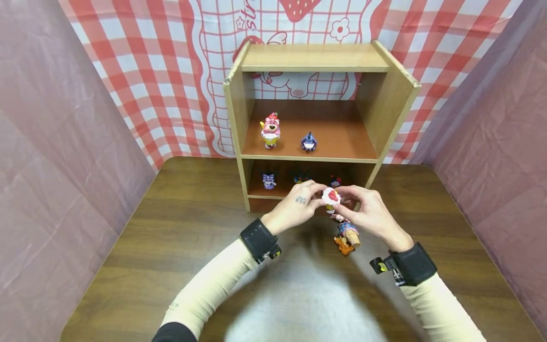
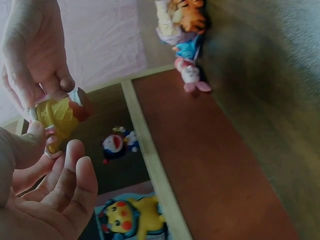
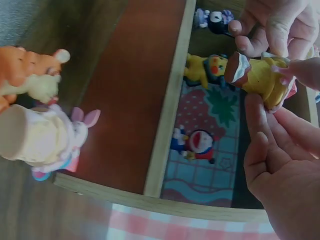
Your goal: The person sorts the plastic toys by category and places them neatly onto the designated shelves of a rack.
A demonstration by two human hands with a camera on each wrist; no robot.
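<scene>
In the head view a small figurine (image 1: pixel 331 195) is held up in front of the shelf's lower right. It has a frilly white top with a red patch and a yellow cup-like body (image 2: pixel 57 117). My left hand (image 1: pixel 297 205) pinches it from the left. From the other side, the thumb and fingers of my right hand (image 1: pixel 369 212) grip it too. Seen from the right wrist, the figurine (image 3: pixel 265 80) lies tilted between both hands. Just below them on the table are an orange tiger figurine (image 1: pixel 343 246), an ice-cream-cone figurine (image 1: pixel 351 233) and a pink long-eared figurine (image 2: pixel 191 77).
A wooden shelf unit (image 1: pixel 309 159) stands at the back. Its upper level bears a pink bear figurine (image 1: pixel 270 130) and a blue donkey figurine (image 1: pixel 308 142). On the lower level are a purple figurine (image 1: pixel 268 181), a yellow figurine (image 2: pixel 132 216) and a red-and-blue figurine (image 3: pixel 197 144).
</scene>
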